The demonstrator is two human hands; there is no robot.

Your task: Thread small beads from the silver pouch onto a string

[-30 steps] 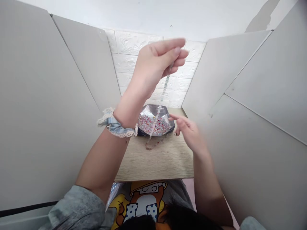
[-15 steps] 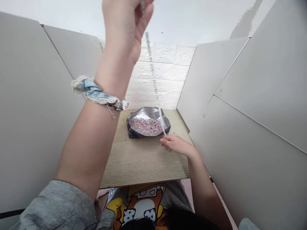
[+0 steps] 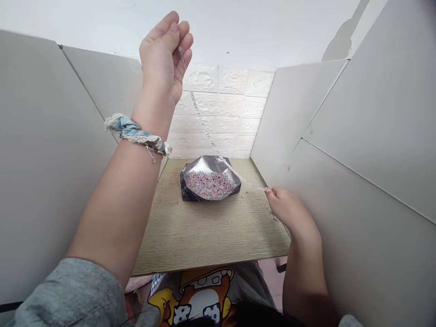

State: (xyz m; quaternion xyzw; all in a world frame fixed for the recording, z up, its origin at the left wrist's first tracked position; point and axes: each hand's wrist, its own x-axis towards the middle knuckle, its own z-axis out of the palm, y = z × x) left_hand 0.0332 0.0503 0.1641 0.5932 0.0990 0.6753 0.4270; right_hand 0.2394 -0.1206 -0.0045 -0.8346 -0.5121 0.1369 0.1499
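Raised at the upper left, my left hand [image 3: 163, 54] is closed, its fingertips pinching the upper end of a bead string [image 3: 205, 131]. A short bare stretch of thread shows just below those fingers. The string of clear and pale beads slants down to the right, passing in front of an open bag of beads [image 3: 209, 185]. Its lower part is gripped by my right hand [image 3: 289, 206], closed at the right side of the table. A short beaded tail [image 3: 272, 215] hangs below the right fingers. The bag is silvery inside and holds many pink, red and clear beads.
The bag stands on a small wood-grain table [image 3: 204, 236] against a white brick-patterned wall [image 3: 233, 102]. Grey panels rise close on the left [image 3: 44, 159] and on the right [image 3: 357, 136]. A blue fabric band [image 3: 134, 134] circles my left wrist.
My left hand has come down and slightly left into full view. My right hand has moved right, away from the bag, drawing the lower end of the bead string with it.
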